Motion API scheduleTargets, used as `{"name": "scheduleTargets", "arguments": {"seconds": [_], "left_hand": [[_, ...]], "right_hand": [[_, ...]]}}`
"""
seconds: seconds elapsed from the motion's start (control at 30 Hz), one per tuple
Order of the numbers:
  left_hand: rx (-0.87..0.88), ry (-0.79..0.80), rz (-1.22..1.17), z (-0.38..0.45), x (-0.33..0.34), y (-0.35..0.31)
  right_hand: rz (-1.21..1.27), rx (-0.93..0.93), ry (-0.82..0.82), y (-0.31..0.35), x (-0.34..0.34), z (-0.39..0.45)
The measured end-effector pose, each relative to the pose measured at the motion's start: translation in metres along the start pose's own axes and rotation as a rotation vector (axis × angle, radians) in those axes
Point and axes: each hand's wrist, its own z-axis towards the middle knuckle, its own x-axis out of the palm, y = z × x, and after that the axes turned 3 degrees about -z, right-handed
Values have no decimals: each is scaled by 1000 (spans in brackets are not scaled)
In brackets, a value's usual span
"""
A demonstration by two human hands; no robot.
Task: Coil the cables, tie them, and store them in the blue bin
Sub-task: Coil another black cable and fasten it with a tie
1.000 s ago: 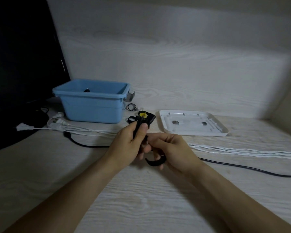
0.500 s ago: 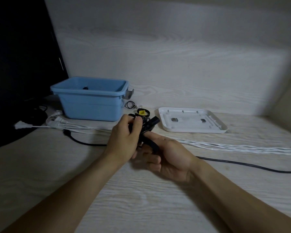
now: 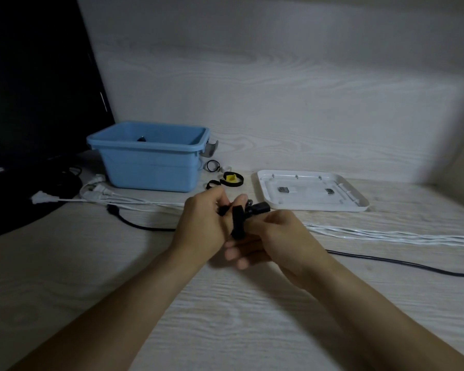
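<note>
My left hand (image 3: 202,226) and my right hand (image 3: 276,239) meet over the middle of the table, both gripping a small black cable bundle (image 3: 255,207) with its plug pointing right. A black strap (image 3: 237,222) runs down across the bundle between my fingers. The blue bin (image 3: 150,162) stands behind on the left with something dark inside. A long black cable (image 3: 402,262) and a bunch of white cables (image 3: 386,234) lie stretched across the table.
A white tray lid (image 3: 311,191) lies right of the bin. Loose black strap rings (image 3: 232,179), one with a yellow tag, sit between them. A dark monitor (image 3: 35,84) fills the left side. White plugs (image 3: 97,188) lie by its base.
My hands moved the bundle slightly forward and lower. The black strap, earlier hanging as a loop under my right hand, now lies across the bundle.
</note>
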Motion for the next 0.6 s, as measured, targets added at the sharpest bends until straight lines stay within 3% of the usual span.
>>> {"name": "scheduleTargets", "arguments": {"seconds": [0.37,0.5,0.6], "left_hand": [[-8,-41,73,3,-6,3],[-46,-11,158,4,-11,3],[-65,31,125,4,-11,5]], "right_hand": [[-469,-253,-85,4,-12,-2],[-437,-346,67,6,-19,-3],[-692,-499,99,-2,-20,1]]}}
